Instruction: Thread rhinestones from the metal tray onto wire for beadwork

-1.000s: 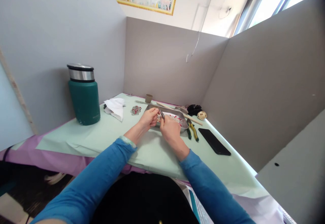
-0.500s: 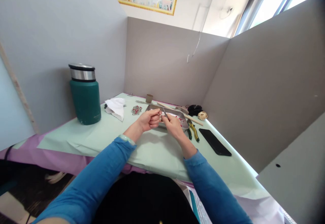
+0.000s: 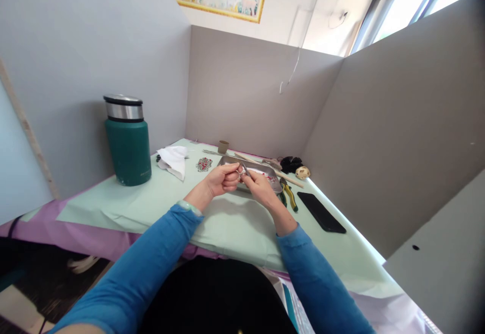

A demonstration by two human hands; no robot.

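Over the near side of a metal tray [image 3: 278, 186], my left hand [image 3: 224, 180] is closed, thumb and forefinger pinching a small silvery ring-like piece [image 3: 240, 171]. Its details are too small to make out. My right hand [image 3: 260, 187] is closed around a slim dark metal tool [image 3: 246, 170] that looks like tweezers, its tip close to the left fingertips. Red and white small pieces [image 3: 270, 177] lie in the tray, partly hidden by my hands. Left of the tray is a pile of small red and silver pieces [image 3: 204, 164].
Green-and-yellow pliers [image 3: 291, 197] and a black phone [image 3: 321, 211] lie on the right. A green flask [image 3: 128, 147] and white tissue [image 3: 172, 161] are on the left. Behind the tray are a small cup [image 3: 223, 146] and wooden stick [image 3: 290, 179]. Grey partitions [image 3: 250, 91] enclose the table.
The right hand has shifted very slightly, and the ring-like piece between the fingertips shows more clearly now. Both hands keep their grip; the table items stay in place.
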